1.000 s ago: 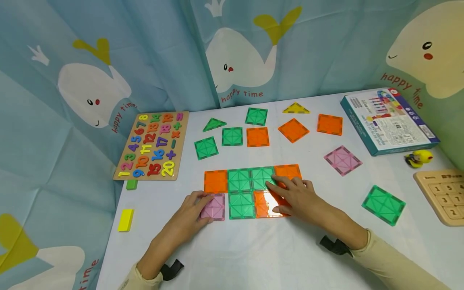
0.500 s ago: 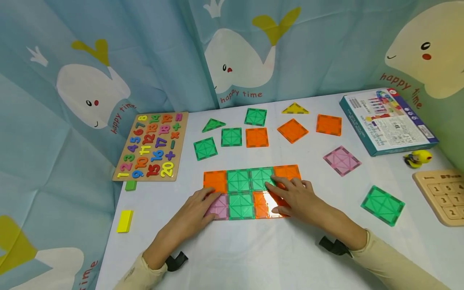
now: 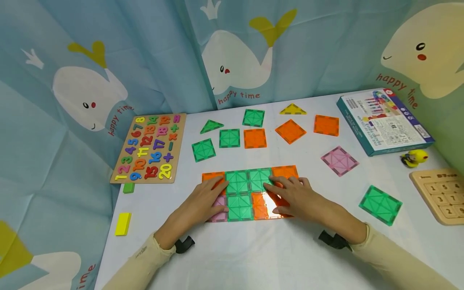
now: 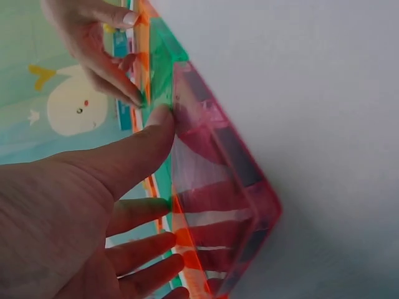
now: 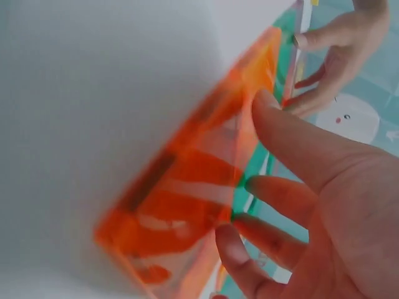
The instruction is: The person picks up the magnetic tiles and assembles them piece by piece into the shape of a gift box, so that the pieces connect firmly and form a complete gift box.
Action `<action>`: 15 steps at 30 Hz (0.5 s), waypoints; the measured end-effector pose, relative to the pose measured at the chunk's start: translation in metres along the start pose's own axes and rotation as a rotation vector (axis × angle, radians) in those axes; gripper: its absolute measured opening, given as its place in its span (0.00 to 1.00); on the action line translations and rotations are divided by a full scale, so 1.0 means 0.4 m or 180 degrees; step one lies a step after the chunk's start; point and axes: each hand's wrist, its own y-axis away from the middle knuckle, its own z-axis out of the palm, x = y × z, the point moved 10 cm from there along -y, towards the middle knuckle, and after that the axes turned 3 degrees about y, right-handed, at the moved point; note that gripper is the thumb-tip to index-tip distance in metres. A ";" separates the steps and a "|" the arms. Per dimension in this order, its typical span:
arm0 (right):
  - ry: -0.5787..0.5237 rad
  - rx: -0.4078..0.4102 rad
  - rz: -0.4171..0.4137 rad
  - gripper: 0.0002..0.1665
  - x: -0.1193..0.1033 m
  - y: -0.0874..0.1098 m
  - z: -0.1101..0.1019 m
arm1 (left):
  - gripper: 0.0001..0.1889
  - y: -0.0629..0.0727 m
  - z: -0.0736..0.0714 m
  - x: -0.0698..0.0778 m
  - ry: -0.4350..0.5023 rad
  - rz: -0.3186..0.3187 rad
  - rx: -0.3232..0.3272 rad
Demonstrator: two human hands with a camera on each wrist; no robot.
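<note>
In the head view we see a block (image 3: 240,207) of eight square tiles, two rows of four, lying flat on the table (image 3: 275,257) under both hands. The left hand (image 3: 203,198) rests across the left end, its fingers reaching over the far-left orange tile (image 3: 209,176) and its thumb over the pink tile (image 3: 219,218). The right hand (image 3: 296,197) rests on the right end, thumb apart from the fingers. Behind the block we find loose tiles (image 3: 229,138), with a number board (image 3: 145,153) to the left and a box (image 3: 386,121) to the right.

In the left wrist view we see thumb and fingers spread wide beside the pink tile.

In the right wrist view we see the right hand spread wide too, at the near-right orange tile (image 5: 162,199), slightly blurred.
</note>
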 end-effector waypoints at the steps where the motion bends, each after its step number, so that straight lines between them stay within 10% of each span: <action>1: -0.0080 -0.0027 -0.0001 0.40 0.006 -0.002 -0.005 | 0.44 -0.002 -0.001 0.000 -0.0010 -0.0011 -0.0010; 15: -0.0693 -0.0064 0.0986 0.41 0.295 -0.131 -0.118 | 0.43 -0.011 -0.003 0.004 -0.0019 -0.0009 -0.0014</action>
